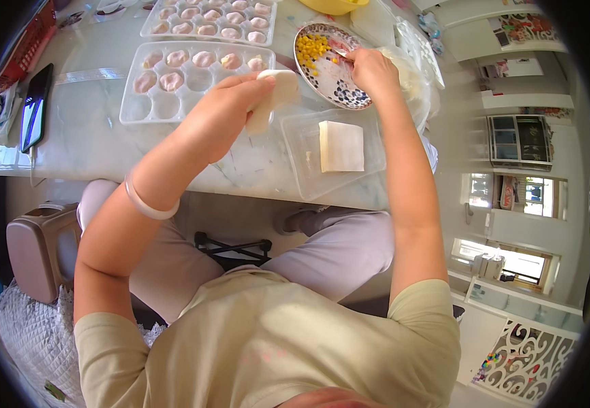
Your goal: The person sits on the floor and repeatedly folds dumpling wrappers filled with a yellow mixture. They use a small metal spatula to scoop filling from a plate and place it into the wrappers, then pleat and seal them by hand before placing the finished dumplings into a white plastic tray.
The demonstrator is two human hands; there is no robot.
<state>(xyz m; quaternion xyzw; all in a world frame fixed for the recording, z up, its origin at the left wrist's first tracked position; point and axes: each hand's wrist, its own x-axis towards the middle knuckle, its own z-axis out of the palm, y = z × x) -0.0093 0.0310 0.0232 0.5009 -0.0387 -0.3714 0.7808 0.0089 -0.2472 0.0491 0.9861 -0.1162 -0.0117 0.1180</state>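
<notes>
My left hand holds a thin, pale dough wrapper by its edge, above the right end of a clear plastic dumpling tray. That tray has wrapped pinkish dumplings in several cells, while other cells hold nothing; my hand and forearm hide part of it. With my right hand I grip a small metal utensil, its tip at pink minced filling on a patterned plate. Yellow corn kernels lie on the plate's left side. Nearer me, a square stack of wrappers rests on a clear plastic sheet or lid.
A second dumpling tray sits behind the first. A yellow bowl is at the far edge of view. Plastic bags lie right of the plate. On the left are a cabled phone and a red basket.
</notes>
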